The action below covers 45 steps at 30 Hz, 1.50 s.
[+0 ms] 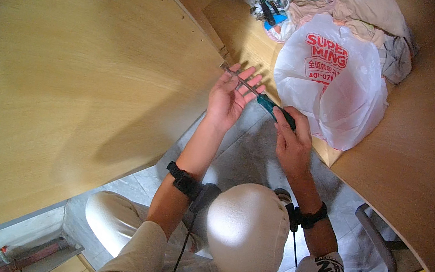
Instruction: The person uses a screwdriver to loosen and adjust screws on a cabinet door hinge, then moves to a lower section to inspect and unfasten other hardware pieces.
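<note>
A screwdriver with a green handle and a long metal shaft is gripped in my right hand, its fingers wrapped round the handle's rear. The shaft slants up and left to a small metal fitting at the edge of the wooden door panel. My left hand is palm up under the shaft, fingers spread, thumb close to the tip end. The shaft crosses over these fingers; whether the thumb presses on it I cannot tell. The exact contact at the tip is too small to make out.
A white plastic bag with red print sits on the wooden cabinet bottom, right of my hands. Behind it lie folded cloths and several hangers. Another wooden panel stands at right, above a grey metal frame. Grey tiles cover the floor.
</note>
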### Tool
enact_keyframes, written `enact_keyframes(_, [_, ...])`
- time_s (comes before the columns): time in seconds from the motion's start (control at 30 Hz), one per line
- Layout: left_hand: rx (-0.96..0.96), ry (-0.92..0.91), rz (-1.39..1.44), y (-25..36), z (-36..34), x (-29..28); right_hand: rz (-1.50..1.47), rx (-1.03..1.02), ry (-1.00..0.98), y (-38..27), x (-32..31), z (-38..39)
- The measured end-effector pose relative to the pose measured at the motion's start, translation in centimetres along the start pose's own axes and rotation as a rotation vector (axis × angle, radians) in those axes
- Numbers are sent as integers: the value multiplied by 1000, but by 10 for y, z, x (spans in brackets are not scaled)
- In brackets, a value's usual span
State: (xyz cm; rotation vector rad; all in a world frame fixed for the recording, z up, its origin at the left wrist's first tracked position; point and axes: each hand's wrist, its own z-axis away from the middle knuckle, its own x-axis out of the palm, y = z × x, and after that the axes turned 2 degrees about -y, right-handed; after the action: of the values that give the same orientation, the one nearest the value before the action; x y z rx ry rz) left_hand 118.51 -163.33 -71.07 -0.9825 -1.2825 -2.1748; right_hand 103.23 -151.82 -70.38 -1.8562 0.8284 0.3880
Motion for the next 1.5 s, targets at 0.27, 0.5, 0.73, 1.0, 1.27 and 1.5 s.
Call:
enact_keyframes(0.27, [-14,16,-25,-2,1,4,-484,536,-23,8,-4,-5])
enact_keyframes(0.5, [13,12,-74,0,3,-1,-508,500,-178,10,-2,-15])
enact_keyframes(0.73, [-16,26,-102,4,3,-2,322,-176,-149,2,12,-21])
enact_keyframes(1.0, [-22,10,-155,6,5,-2,-533,417,-260,1,14,-22])
enact_keyframes(1.27, [-42,45,-256,14,11,-8,-1509,1264,-381,-6,23,-14])
enact_keyframes(1.5, [-116,6,-268,16,7,-10,-1324,1060,-442,-3,23,-7])
